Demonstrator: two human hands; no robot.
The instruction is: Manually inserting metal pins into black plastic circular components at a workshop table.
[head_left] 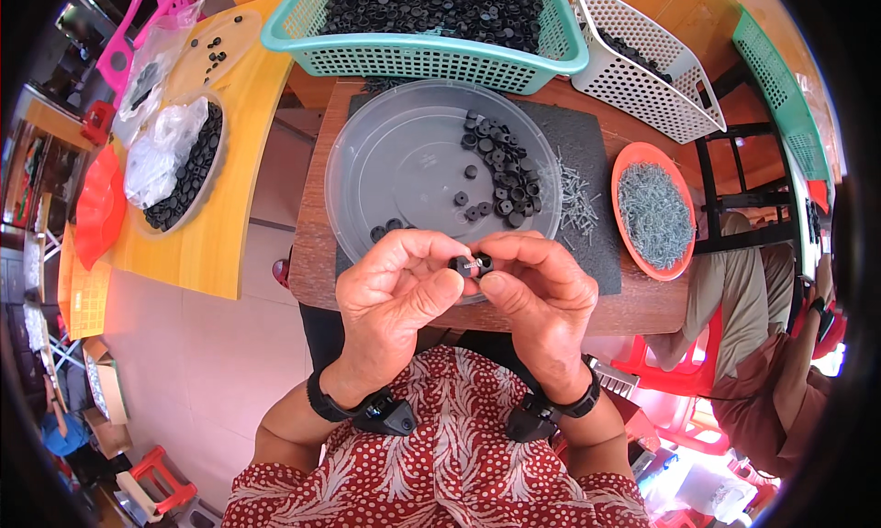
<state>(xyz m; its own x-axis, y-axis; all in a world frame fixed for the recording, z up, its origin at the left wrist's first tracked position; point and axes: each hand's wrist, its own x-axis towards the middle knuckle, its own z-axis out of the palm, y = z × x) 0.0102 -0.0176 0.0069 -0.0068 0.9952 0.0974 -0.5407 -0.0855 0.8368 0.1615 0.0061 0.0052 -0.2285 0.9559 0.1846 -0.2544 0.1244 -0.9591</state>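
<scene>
My left hand (390,285) pinches a small black round cap (461,267) between thumb and fingertips. Facing it, a second black cap (485,264) sits in the fingertips of my right hand (546,285). A short silvery screw (474,265) shows between the two caps; whether it is seated in one cannot be made out. Both hands are over the near rim of a clear round plastic basin (336,184). Inside the basin, loose black caps (509,166) are heaped on the right, with a few by my left fingers. Loose screws (576,202) lie beside the basin.
An orange plate (648,149) of screws stands on the right. Behind are a teal basket (413,57) full of black parts and a white basket (642,97). A yellow table (216,253) at left bears a bowl of black parts (191,175). Another person (771,381) sits at right.
</scene>
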